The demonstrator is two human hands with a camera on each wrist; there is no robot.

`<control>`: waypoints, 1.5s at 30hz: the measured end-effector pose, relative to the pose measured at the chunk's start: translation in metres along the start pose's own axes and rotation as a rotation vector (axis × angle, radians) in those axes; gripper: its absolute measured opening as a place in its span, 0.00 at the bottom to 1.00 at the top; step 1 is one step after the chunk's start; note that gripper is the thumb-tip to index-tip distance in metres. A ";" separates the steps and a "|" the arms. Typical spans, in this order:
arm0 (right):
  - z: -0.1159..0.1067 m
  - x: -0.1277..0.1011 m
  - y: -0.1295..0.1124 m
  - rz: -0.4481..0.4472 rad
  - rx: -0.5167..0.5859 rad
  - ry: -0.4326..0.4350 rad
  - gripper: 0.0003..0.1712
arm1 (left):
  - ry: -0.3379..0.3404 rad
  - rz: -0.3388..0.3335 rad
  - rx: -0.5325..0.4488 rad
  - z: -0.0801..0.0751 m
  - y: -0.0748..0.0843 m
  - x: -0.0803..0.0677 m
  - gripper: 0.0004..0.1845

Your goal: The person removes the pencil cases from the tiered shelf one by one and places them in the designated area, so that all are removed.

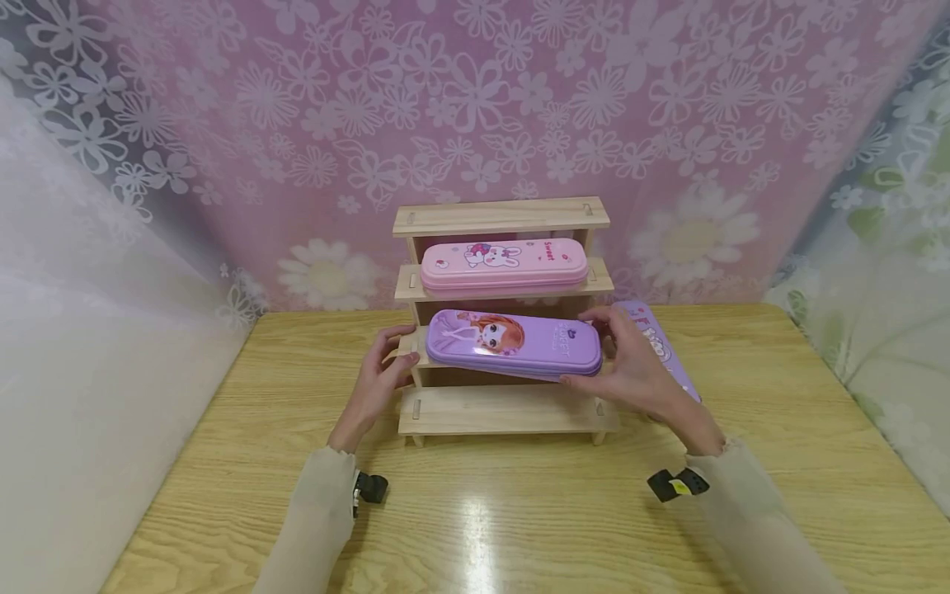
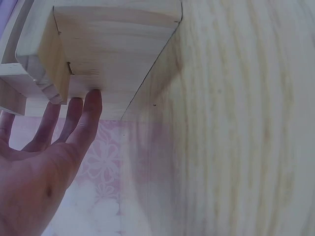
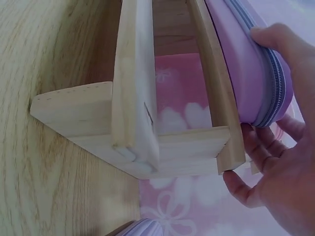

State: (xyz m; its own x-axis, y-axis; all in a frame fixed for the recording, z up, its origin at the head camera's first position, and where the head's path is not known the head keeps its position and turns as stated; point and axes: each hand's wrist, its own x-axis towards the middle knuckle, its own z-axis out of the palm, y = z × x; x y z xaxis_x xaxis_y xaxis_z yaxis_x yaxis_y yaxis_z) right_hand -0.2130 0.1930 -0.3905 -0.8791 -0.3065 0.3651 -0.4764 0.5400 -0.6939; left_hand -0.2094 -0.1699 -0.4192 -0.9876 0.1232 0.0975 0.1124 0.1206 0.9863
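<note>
A purple zippered pencil case printed with a red-haired girl lies over the second step from the bottom of a wooden step rack. My right hand grips its right end, thumb at the front near the zipper and fingers at the back. In the right wrist view, the purple case sits against the shelf board, with one fingertip at the board's end. My left hand is at the left end of the same step, its fingers fairly straight against the rack's side. It holds no case.
A pink rabbit pencil case lies on the step above. Another purple case is on the wood-grain table, right of the rack. A pink flowered curtain hangs behind, with pale cloth at both sides.
</note>
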 end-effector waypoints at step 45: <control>-0.067 -0.072 0.008 0.013 -0.071 0.196 0.45 | 0.025 0.035 -0.005 -0.003 -0.030 0.010 0.21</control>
State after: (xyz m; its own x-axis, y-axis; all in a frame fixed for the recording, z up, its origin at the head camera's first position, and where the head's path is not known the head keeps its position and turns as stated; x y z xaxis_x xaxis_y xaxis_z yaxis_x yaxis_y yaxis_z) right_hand -0.1545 0.2718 -0.3814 -0.8683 -0.1445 0.4745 -0.4584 0.5993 -0.6563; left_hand -0.2233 -0.1751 -0.4478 -0.9855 0.1025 0.1354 0.1466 0.1113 0.9829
